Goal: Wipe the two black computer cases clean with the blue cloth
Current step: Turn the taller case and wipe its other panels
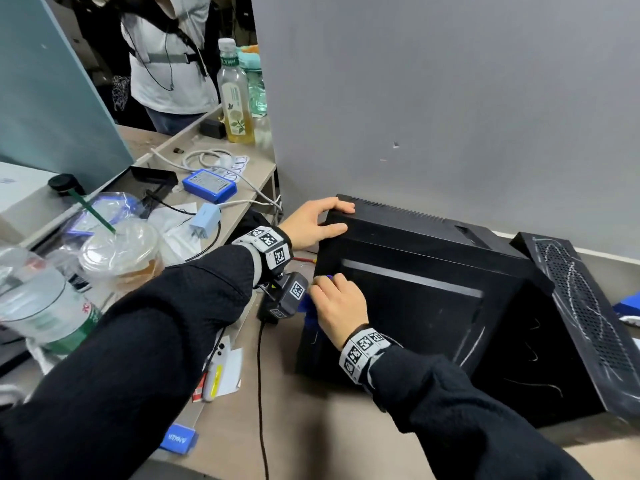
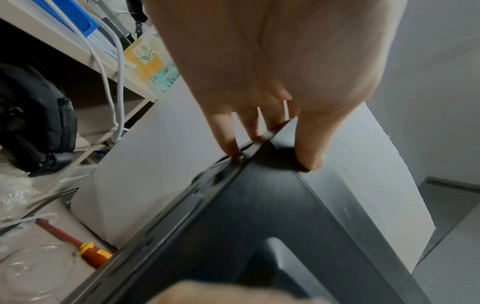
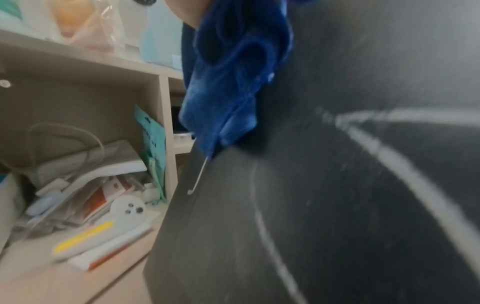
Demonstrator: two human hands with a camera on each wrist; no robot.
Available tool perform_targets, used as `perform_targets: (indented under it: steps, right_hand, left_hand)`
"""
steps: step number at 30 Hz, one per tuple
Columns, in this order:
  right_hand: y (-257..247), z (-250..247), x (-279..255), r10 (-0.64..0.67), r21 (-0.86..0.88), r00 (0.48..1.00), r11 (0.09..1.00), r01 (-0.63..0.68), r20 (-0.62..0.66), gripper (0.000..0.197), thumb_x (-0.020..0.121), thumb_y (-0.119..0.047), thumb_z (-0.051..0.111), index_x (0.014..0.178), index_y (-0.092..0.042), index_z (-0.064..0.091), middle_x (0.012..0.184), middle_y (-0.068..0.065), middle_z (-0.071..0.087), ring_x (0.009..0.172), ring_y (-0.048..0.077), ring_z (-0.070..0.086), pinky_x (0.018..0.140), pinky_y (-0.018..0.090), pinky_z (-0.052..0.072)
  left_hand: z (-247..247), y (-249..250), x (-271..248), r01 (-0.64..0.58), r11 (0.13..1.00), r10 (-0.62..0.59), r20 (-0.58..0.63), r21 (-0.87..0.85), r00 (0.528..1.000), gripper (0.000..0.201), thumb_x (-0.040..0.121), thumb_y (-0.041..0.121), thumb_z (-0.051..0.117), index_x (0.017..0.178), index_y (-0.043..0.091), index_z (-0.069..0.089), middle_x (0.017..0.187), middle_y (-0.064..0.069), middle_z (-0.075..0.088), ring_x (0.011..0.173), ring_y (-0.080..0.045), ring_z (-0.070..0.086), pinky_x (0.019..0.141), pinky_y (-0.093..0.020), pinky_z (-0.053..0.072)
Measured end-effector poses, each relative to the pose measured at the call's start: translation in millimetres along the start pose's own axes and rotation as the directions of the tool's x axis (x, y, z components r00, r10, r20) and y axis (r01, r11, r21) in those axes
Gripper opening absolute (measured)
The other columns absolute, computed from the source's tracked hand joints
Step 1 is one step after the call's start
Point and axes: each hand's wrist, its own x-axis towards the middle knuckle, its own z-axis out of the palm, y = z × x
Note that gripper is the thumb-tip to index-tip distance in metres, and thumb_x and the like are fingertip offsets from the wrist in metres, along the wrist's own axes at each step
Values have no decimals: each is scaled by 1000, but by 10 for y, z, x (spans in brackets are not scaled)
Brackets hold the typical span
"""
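Note:
A big black computer case (image 1: 426, 299) stands tilted on the table, with white chalk-like streaks on its side panel (image 3: 350, 195). My left hand (image 1: 341, 218) grips its top left corner, fingers over the top edge and thumb on the side face (image 2: 270, 158). My right hand (image 1: 323, 289) holds the bunched blue cloth (image 1: 307, 304) against the left edge of the side panel; the cloth (image 3: 228, 82) hangs down over that edge. A second black case (image 1: 585, 313), with a perforated face and white scribbles, leans against the first on the right.
A cluttered desk (image 1: 256, 174) on the left carries bottles, a lidded plastic cup (image 1: 117, 247), a blue box and white cables. A red-and-yellow screwdriver (image 2: 88, 248) lies beside the case. A grey wall (image 1: 450, 98) stands behind. Another person stands at the back left.

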Motion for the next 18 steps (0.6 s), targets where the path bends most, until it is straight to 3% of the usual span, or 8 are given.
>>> perform_targets:
  steps: [2, 6, 8, 10, 14, 16, 18]
  right_hand:
    - [-133, 257, -246, -95, 70, 991, 994, 88, 94, 4, 80, -14, 62, 77, -15, 59, 81, 2, 58, 66, 24, 46, 53, 33, 27]
    - [-292, 705, -972, -267, 192, 901, 958, 212, 341, 24, 84, -20, 64, 62, -19, 55, 67, -2, 49, 64, 22, 48, 51, 31, 27]
    - [-316, 716, -946, -319, 123, 892, 948, 295, 319, 23, 80, -20, 68, 62, -19, 54, 67, -2, 49, 65, 21, 45, 50, 31, 28]
    - [-285, 564, -712, -329, 39, 923, 944, 328, 201, 16, 81, -17, 64, 68, -18, 55, 71, 0, 51, 66, 22, 45, 51, 32, 29]
    - [-158, 198, -73, -157, 4, 987, 988, 157, 21, 9, 86, -17, 58, 80, -13, 53, 82, 4, 54, 70, 24, 43, 53, 34, 27]
    - [-181, 253, -8, -82, 39, 994, 996, 79, 72, 15, 83, -18, 65, 77, -14, 52, 79, 3, 52, 72, 24, 43, 54, 34, 28]
    - [-290, 445, -195, -109, 75, 970, 993, 95, 219, 14, 79, -20, 66, 70, -17, 56, 74, 1, 52, 73, 23, 44, 54, 33, 29]
  left_hand:
    - [2, -16, 8, -1, 1000, 1, -8, -13, 1000, 31, 91, 14, 64, 122, 17, 61, 134, 4, 58, 128, 2, 42, 103, -5, 26]
    - [-32, -55, -12, 3, 999, -2, 32, -35, 999, 34, 91, 17, 65, 124, 19, 61, 137, 5, 56, 130, 4, 36, 108, -15, 23]
    - [-48, -67, -46, 2, 999, 1, 48, -48, 999, 35, 90, 19, 67, 124, 21, 61, 139, 5, 55, 135, -1, 33, 114, -25, 22]
    - [-45, -59, -67, -2, 998, 5, 52, -66, 999, 36, 90, 19, 67, 125, 19, 62, 139, 3, 55, 141, -9, 31, 116, -29, 21]
    - [-18, -53, -56, -15, 998, 17, 33, -65, 999, 37, 90, 15, 66, 127, 13, 62, 139, -2, 55, 142, -14, 30, 108, -14, 20]
    - [-7, -53, -39, -17, 999, 18, 24, -49, 1000, 37, 91, 15, 65, 128, 13, 61, 139, -2, 54, 141, -13, 31, 104, -7, 19]
    - [8, -67, -20, -9, 999, 9, -7, -49, 1000, 37, 91, 15, 65, 128, 13, 61, 138, -2, 55, 139, -12, 34, 101, 0, 19]
